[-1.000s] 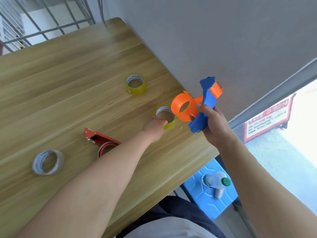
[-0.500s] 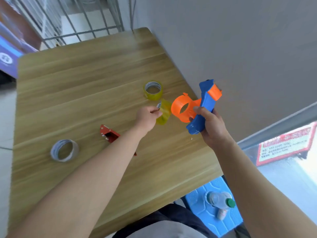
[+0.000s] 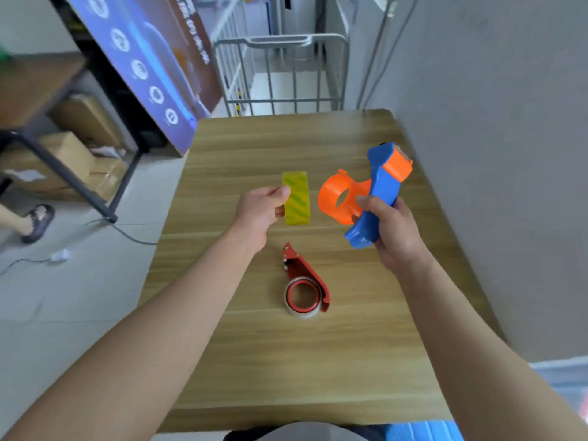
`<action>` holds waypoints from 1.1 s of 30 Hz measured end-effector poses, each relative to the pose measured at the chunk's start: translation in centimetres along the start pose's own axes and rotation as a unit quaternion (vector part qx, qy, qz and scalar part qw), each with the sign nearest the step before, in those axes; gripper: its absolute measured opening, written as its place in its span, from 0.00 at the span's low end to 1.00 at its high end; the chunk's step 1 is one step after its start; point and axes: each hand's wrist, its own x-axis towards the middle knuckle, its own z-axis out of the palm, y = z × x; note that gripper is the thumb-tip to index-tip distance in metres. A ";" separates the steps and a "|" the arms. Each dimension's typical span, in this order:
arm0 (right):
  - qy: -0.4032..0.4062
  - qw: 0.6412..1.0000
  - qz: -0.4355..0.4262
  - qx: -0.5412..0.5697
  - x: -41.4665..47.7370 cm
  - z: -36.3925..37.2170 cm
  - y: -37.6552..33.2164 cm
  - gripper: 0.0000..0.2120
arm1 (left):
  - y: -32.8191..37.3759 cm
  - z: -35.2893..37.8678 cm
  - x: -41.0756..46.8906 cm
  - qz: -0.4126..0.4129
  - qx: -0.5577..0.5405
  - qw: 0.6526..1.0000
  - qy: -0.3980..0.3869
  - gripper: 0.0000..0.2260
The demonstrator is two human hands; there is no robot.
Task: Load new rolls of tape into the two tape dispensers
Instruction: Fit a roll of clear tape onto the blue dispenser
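Left hand [image 3: 257,214]: fingers pinching a yellow roll [image 3: 296,198] edge-on, above the table [image 3: 366,345], just beside the hub.

Red dispenser [image 3: 304,286]: lying on the table, apparently holding a pale roll.

Right hand [image 3: 389,232]: fingers gripping the blue dispenser [image 3: 380,192]; its orange hub [image 3: 342,198] is sitting empty.

Step, as judged: loading the blue dispenser. Next: sliding the roll squarely onto the hub.

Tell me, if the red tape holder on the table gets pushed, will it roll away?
Probably not. The red tape dispenser lies flat on its side on the table, so a push would likely make it slide or spin. Its pointed handle end should also stop any rolling. It looks small and thin, so it is probably light and easy to shove.
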 end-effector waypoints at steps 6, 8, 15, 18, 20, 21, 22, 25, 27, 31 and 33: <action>-0.072 0.997 -0.001 -0.016 -0.3 6.0 0.2 0.18 | 2.6 -4.8 -1.8 0.022 -0.066 0.998 0.007 0.09; -0.087 0.996 0.002 -0.018 -0.5 7.6 0.4 0.16 | 3.2 -6.3 -2.1 0.017 -0.077 0.997 0.012 0.05; -0.137 0.988 0.018 -0.065 -1.1 12.1 1.4 0.21 | 4.1 -10.0 -2.7 0.010 -0.107 0.993 0.047 0.04; -0.155 0.983 0.027 -0.094 -1.2 13.4 1.7 0.23 | 4.0 -11.1 -2.7 0.006 -0.102 0.993 0.061 0.08; -0.171 0.979 0.029 -0.107 -1.2 14.1 1.9 0.24 | 4.0 -11.5 -2.7 -0.001 -0.104 0.992 0.071 0.09; -0.176 0.978 0.030 -0.111 -1.1 14.4 1.9 0.24 | 4.1 -11.7 -2.6 -0.006 -0.107 0.991 0.075 0.08; -0.179 0.977 0.029 -0.113 -1.1 14.6 2.0 0.22 | 4.1 -11.9 -2.6 -0.011 -0.110 0.991 0.078 0.06; -0.170 0.976 0.029 -0.130 -1.0 15.0 2.3 0.17 | 4.1 -12.4 -2.1 -0.028 -0.103 0.991 0.078 0.05; -0.165 0.975 0.023 -0.149 -0.9 15.2 2.4 0.16 | 4.1 -12.5 -1.7 -0.043 -0.107 0.990 0.077 0.05; -0.165 0.970 0.016 -0.175 -0.6 15.5 2.1 0.16 | 4.3 -12.2 -0.7 -0.070 -0.136 0.986 0.071 0.06; -0.169 0.968 0.015 -0.186 -0.4 15.4 1.9 0.16 | 4.3 -12.1 -0.3 -0.084 -0.150 0.983 0.072 0.06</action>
